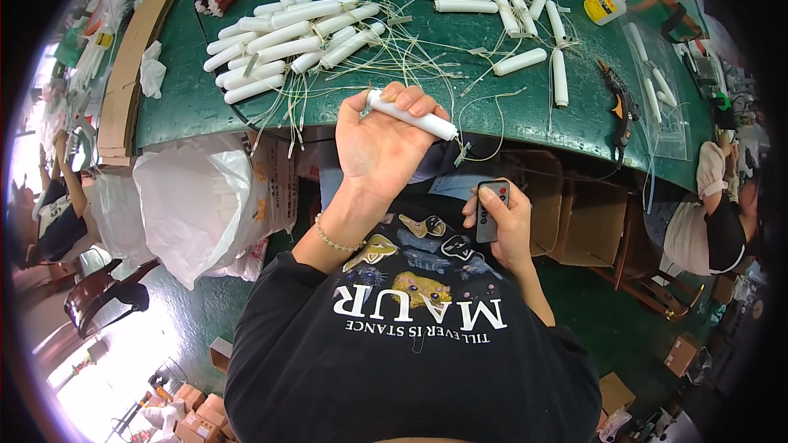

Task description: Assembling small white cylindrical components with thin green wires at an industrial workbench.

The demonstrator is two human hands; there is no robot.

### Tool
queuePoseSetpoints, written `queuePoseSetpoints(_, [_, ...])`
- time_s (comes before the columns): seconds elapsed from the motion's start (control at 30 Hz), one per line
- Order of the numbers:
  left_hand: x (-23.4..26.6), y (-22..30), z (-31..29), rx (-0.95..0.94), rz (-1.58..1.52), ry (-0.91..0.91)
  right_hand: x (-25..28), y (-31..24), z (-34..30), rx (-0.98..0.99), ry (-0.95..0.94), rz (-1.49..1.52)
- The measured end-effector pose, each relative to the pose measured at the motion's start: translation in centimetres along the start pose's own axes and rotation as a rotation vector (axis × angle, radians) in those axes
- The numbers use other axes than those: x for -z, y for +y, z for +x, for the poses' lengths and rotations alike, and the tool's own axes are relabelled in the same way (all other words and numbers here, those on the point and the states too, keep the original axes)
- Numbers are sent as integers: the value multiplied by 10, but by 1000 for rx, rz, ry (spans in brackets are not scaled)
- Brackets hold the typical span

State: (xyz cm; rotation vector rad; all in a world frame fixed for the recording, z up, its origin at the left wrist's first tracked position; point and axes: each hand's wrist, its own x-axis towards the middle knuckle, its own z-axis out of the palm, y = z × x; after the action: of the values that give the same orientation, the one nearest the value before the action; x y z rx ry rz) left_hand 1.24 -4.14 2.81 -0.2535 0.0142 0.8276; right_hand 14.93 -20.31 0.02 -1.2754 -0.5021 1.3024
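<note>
My left hand (369, 143), palm up with a beaded bracelet at the wrist, has its fingers curled round a white cylindrical tube (431, 125) just off the table's near edge. From the tube's right end trail thin wires with a small connector (463, 153). Lower and to the right, in front of my shirt, my right hand (513, 226) grips a small grey remote control (487, 228), thumb over its upper buttons. Many similar tubes with tangled wires lie in a pile (283, 45) on the green table (189, 98), beyond my left hand. Another group of tubes (464, 5) lies farther right.
A yellow-labelled bottle (603, 6) and an orange-and-black glue gun (620, 111) are at the table's right. Cardboard (139, 66) edges its left side, above a large white plastic bag (193, 205). Open boxes (587, 217) stand under the table. Other people sit at both sides.
</note>
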Motion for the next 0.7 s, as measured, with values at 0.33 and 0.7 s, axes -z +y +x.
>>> queuePoseSetpoints(0.33, [-4,-1,3,9,-14,19,-8,-3,16,399,121,-122])
queuePoseSetpoints(0.7, [-2,1,0,16,-35,33,-29,-21,25,734,155,-666])
